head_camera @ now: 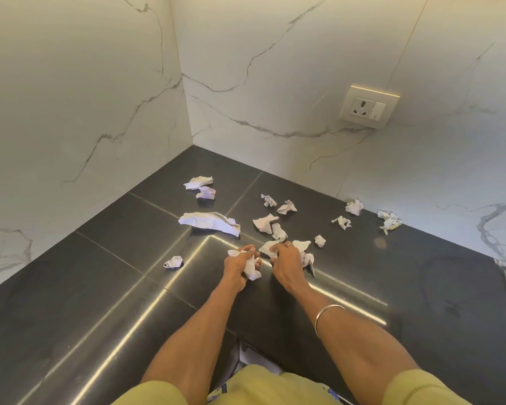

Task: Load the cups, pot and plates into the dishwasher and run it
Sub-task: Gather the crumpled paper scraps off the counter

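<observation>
No cups, pot, plates or dishwasher are in view. My left hand grips a wad of crumpled white paper just above the dark countertop. My right hand, with a ring on one finger, reaches over a flattened paper scrap and its fingertips pinch that scrap. More crumpled paper lies under and beside the right hand.
Several crumpled paper scraps lie scattered over the black tiled counter, the biggest one to the upper left of my hands. White marble walls meet in a corner behind. A wall socket sits on the right wall. A bangle circles my right forearm.
</observation>
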The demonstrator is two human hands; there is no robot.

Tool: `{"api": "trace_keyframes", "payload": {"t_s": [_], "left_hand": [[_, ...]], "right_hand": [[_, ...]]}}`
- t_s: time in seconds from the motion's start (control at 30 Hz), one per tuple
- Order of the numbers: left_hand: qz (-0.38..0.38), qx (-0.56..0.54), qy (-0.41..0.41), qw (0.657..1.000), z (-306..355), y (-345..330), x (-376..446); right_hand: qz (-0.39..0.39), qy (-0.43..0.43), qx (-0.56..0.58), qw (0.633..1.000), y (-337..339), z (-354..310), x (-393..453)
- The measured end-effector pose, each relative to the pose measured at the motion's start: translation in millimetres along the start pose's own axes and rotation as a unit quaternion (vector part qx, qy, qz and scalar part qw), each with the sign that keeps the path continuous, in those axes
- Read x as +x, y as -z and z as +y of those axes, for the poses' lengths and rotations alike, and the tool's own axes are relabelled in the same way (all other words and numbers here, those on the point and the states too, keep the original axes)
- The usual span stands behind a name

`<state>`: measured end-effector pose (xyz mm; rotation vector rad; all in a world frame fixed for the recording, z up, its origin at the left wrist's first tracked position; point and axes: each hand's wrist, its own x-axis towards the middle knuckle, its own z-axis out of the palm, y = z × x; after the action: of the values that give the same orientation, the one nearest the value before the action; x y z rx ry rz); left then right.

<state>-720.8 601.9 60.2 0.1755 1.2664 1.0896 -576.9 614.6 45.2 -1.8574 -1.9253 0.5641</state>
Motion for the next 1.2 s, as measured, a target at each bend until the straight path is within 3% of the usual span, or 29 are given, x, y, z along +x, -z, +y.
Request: {"api": "trace_keyframes", "payload": {"t_s": [0.13,0.23,0.43,0.57,0.73,1.03,1.2], "left_hand": [[0.042,0.039,-0.008,0.998,-3.5,-2.4,8.4],[0.059,0.035,-0.022,0.997,-5.0,-12.4,10.2],[0.020,0.008,-0.015,1.000,-5.2,-19.5,11.9],[0.013,0.030,-0.008,0.999,-0.4,-17.6,9.7],[0.020,0.004,0.006,1.000,6.1,-22.0,14.8],[-0.013,0.005,0.011,1.000,22.5,-16.7,20.7],[0.011,-0.016,0.020,1.000,29.8,-3.8,21.6]], "right_hand": [[0.032,-0.046,0.087,0.995,0.6,-0.1,-1.0],[0.056,-0.033,0.150,0.987,5.9,-10.1,-6.2],[0.025,0.002,0.200,0.979,14.9,-16.4,-10.9],[-0.015,0.029,0.139,0.990,29.2,-7.2,-5.1],[0.053,0.004,0.084,0.995,39.2,13.1,19.4],[-0.087,0.014,-0.045,0.995,26.8,11.0,61.2],[-0.041,0.007,-0.010,0.999,18.8,13.6,62.8]]}}
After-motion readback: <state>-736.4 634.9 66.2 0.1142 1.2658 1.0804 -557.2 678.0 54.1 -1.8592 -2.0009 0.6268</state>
